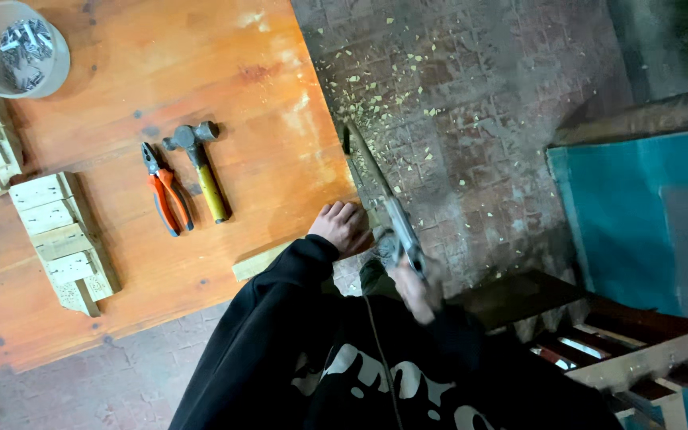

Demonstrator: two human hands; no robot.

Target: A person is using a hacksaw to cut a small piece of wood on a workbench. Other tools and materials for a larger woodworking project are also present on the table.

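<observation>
Head view: right hand (417,288), blurred, fist wrapped round handsaw (384,203) handle at centre; left hand (342,226) pressing wood strip (258,261) flat on table (264,103) edge. Farther left: hammer (199,167), pliers (163,189), wood blocks (61,239); upper left, bowl of nails (17,48).

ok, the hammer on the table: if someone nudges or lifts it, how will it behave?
The hammer is probably head-heavy: a metal head on a slim yellow handle. It looks rigid. Lying flat on the wooden table beside the pliers, it would likely pivot about the head rather than roll.
</observation>
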